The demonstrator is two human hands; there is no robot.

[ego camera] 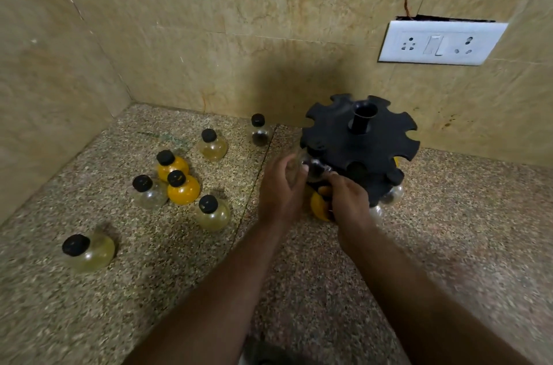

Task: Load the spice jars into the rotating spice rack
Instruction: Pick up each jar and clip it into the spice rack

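Here, my left hand (279, 194) curls its fingers and thumb around a clear jar (314, 165), holding it against a notch at the near-left edge of the black spice rack (359, 137). My right hand (348, 200) sits just right of that jar at the rack's near side, one fingertip touching the glass. Its other fingers bend down in front of the lower tier, and blur keeps me from telling whether they grip anything. Under the rack's top disc, between my hands, a yellow jar (318, 206) sits in the lower tier, and a clear one (392, 194) shows at the rack's near-right side. Seven black-capped loose jars (182, 188) stand left of the rack on the speckled stone countertop (179, 290), some yellow, some pale, some clear. A white socket plate (440, 43) is on the wall above and right of the rack.
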